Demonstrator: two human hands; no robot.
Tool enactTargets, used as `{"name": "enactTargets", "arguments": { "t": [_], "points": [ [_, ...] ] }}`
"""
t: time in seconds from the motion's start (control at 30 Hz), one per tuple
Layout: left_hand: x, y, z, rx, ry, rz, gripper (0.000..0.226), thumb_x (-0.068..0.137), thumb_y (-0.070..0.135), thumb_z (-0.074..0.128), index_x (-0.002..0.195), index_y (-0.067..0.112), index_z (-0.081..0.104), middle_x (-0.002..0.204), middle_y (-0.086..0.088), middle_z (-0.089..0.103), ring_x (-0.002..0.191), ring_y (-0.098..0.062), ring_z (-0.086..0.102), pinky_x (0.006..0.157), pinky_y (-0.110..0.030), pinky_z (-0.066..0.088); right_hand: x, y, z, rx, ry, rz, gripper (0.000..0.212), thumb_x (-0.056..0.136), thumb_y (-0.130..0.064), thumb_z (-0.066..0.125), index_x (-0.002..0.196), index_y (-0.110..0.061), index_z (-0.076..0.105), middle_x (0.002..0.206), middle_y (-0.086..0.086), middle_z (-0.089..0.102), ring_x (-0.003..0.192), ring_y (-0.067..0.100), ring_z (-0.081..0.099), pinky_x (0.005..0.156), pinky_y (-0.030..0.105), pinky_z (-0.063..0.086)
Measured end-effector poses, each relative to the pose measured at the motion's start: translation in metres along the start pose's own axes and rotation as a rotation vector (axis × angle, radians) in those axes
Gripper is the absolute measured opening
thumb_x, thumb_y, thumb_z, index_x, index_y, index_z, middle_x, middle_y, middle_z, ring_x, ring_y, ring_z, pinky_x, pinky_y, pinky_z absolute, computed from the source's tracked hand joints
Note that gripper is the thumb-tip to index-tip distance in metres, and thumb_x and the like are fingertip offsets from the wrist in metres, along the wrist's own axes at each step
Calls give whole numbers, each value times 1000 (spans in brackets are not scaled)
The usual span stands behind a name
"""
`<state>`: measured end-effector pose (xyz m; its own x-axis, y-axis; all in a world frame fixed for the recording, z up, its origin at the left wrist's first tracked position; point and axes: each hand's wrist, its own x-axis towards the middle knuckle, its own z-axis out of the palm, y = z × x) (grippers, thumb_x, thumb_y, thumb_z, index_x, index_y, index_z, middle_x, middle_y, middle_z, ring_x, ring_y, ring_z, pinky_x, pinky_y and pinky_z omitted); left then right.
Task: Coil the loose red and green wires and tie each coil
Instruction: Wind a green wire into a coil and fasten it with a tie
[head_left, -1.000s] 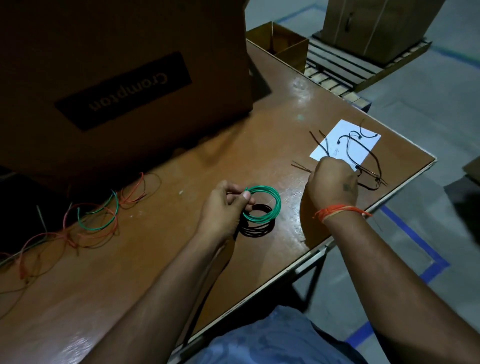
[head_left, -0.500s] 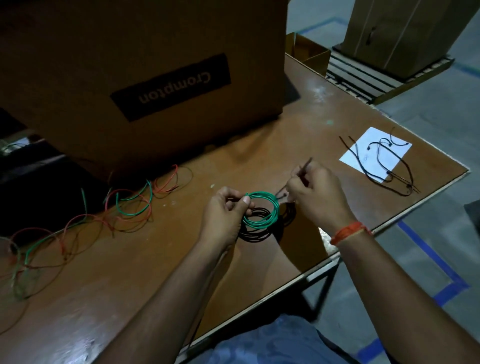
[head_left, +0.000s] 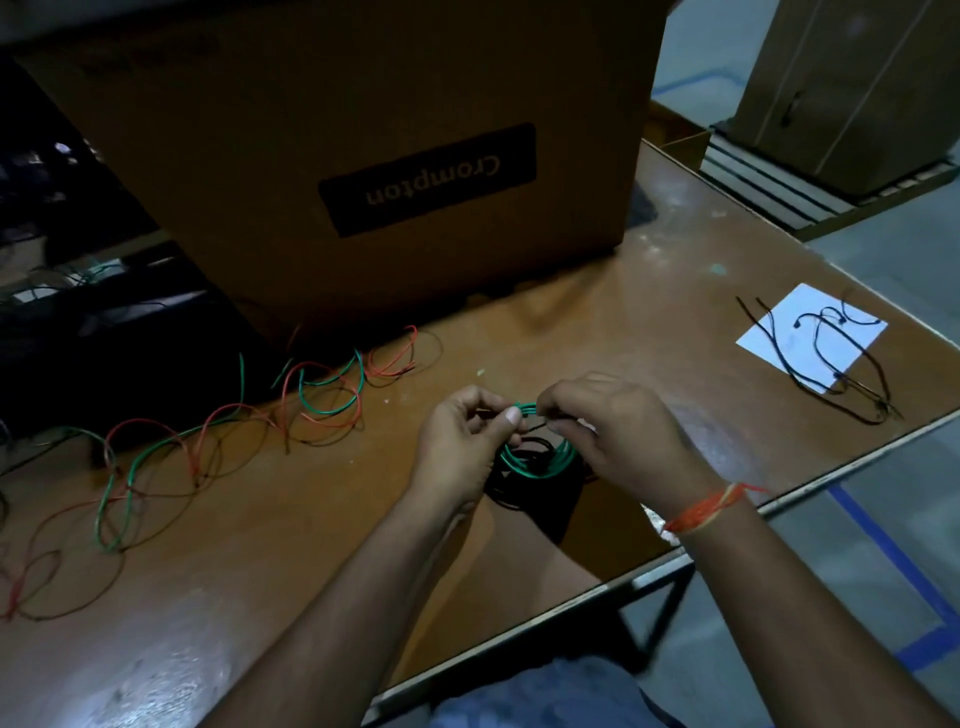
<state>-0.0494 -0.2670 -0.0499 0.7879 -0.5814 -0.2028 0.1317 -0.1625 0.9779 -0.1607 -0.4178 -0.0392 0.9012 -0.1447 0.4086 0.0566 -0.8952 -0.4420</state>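
A green wire coil (head_left: 540, 460) hangs just above the brown table (head_left: 649, 332), near its front edge. My left hand (head_left: 462, 447) pinches the coil's left side between thumb and fingers. My right hand (head_left: 618, 436) meets it from the right, pinching a thin black tie (head_left: 535, 426) against the coil's top. Most of the tie is hidden by my fingers. Loose red and green wires (head_left: 218, 431) lie tangled over the table's left part.
A large cardboard box (head_left: 363, 156) printed "Crompton" fills the back of the table. A white paper (head_left: 810, 332) with several black ties (head_left: 852, 384) lies at the right corner. Dark equipment sits far left; the table's edge runs close below my hands.
My right hand left the white paper with a black tie and came to the green coil, where it now meets my left hand. The camera view swung left.
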Motion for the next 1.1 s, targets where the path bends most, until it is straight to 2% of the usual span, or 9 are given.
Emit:
{"name": "enactTargets", "arguments": {
  "t": [0.2,0.4,0.6,0.67,0.73,0.8,0.87,0.93,1.1],
  "points": [
    [-1,2,-13,-54,-1,-3,9,94,2,68,85,5,69,79,-13,72,69,-16,62,61,-21,53,-4,-9,25,-90,188,-89,6,97,-13,67,101,-10,69,83,7,64,77,31,60,67,44,50],
    [-2,4,-17,-175,-4,-106,4,94,1,67,94,-2,69,75,-9,72,67,-14,64,67,-19,54,-5,-16,38,-97,309,-110,5,94,-5,70,98,-4,73,89,8,69,82,31,64,72,42,50],
    [6,5,-22,-306,-6,-287,38,90,5,72,122,-9,58,88,-17,76,83,-24,71,74,-31,58,0,-14,43,-93,308,-135,7,96,-6,67,98,-4,73,88,8,68,84,32,64,74,44,51],
    [7,4,-24,-349,-37,-335,32,89,5,72,118,-6,63,86,-15,75,85,-24,70,73,-33,57,3,-15,42,-88,303,-139,6,96,-5,68,97,-4,73,88,8,68,83,31,64,74,44,51],
    [8,3,-27,-374,-72,-339,25,88,4,72,112,-5,70,86,-16,74,93,-29,66,87,-40,54,5,-17,40,-47,303,-135,4,95,-6,69,96,-5,72,89,6,68,83,28,64,74,38,52],
    [10,0,-29,-379,-88,-316,21,89,4,71,109,-2,73,86,-17,73,91,-30,66,93,-41,54,7,-22,36,58,315,-71,3,92,-6,73,94,-7,72,90,1,69,83,20,63,74,28,49],
    [11,2,-28,-364,-71,-306,17,91,2,68,107,0,73,82,-13,73,77,-20,68,76,-28,58,9,-28,33,220,339,94,12,85,-2,78,92,-10,72,89,-4,70,83,3,61,73,16,45],
    [11,5,-26,-355,-57,-296,15,93,0,66,106,0,73,80,-12,73,71,-17,66,67,-23,56,12,-34,31,435,357,283,23,79,1,80,93,-13,70,87,-7,70,82,-1,64,73,8,43],
    [11,6,-23,-304,-21,-273,12,92,-1,67,103,-2,72,86,-20,72,80,-26,66,84,-35,55,17,-41,36,723,351,458,16,85,-2,78,90,-15,70,83,-4,72,78,5,66,69,13,48]
  ]
}}
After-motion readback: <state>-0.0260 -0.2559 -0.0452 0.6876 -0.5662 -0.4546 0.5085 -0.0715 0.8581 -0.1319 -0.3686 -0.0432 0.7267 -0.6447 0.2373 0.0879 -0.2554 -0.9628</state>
